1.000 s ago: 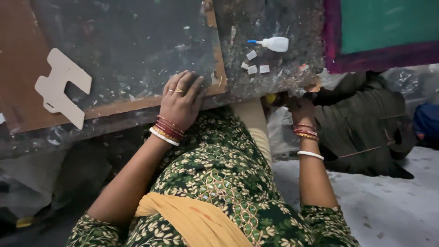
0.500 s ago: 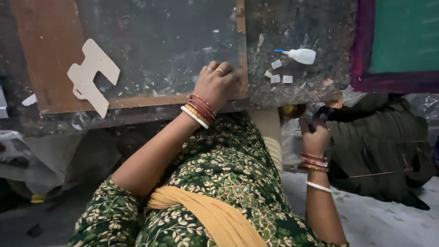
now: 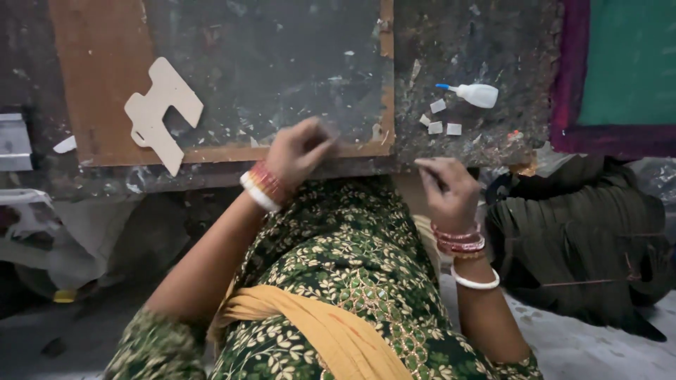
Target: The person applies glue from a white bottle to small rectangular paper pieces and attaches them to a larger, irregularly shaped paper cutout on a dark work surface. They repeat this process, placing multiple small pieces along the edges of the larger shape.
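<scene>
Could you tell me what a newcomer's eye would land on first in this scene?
Probably the pale cardboard cut-out lying on the stained brown board, upper left. Next, the small white squeeze bottle with a blue tip at upper right, and the left hand resting at the board's near edge.

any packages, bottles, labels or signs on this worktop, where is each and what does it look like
Small glue bottle: lying on its side on the worktop, above the right hand; white body, blue nozzle pointing left.
Three little tags: just below the bottle; white squarish pieces, any print too small to tell.
Card cutout: on the brown board, up-left of the left hand; flat, cream, notched shape.
No signs or screens.
</scene>
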